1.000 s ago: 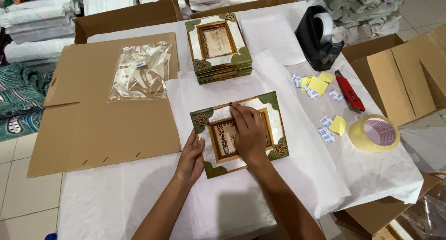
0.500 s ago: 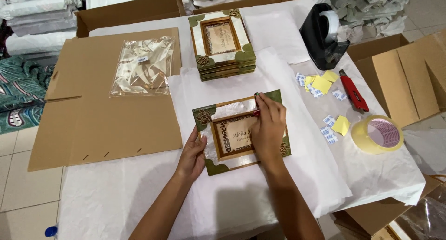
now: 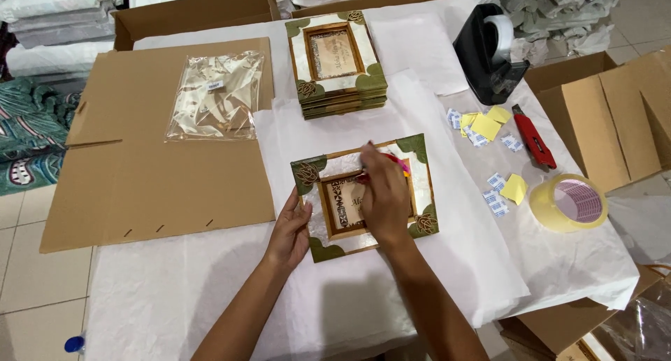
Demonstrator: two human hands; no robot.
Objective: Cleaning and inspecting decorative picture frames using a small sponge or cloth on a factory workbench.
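Frame (image 3: 363,197) sits mid-table on white paper (image 3: 210,291); your left hand (image 3: 290,232) grips its edge, your right hand (image 3: 381,193) pinches a red thing (image 3: 400,162). Press gently.

Under your right hand (image 3: 383,197) lies a picture frame (image 3: 419,186) with glossy pearly panels, matt green corners and a varnished wooden inner rim. Beneath it is white tissue paper (image 3: 447,263), thin, matt and creased. Left of your left hand (image 3: 290,228), matt brown cardboard (image 3: 161,186) carries a shiny clear plastic bag (image 3: 217,95). Right of your right hand, a glossy translucent tape roll (image 3: 567,202).
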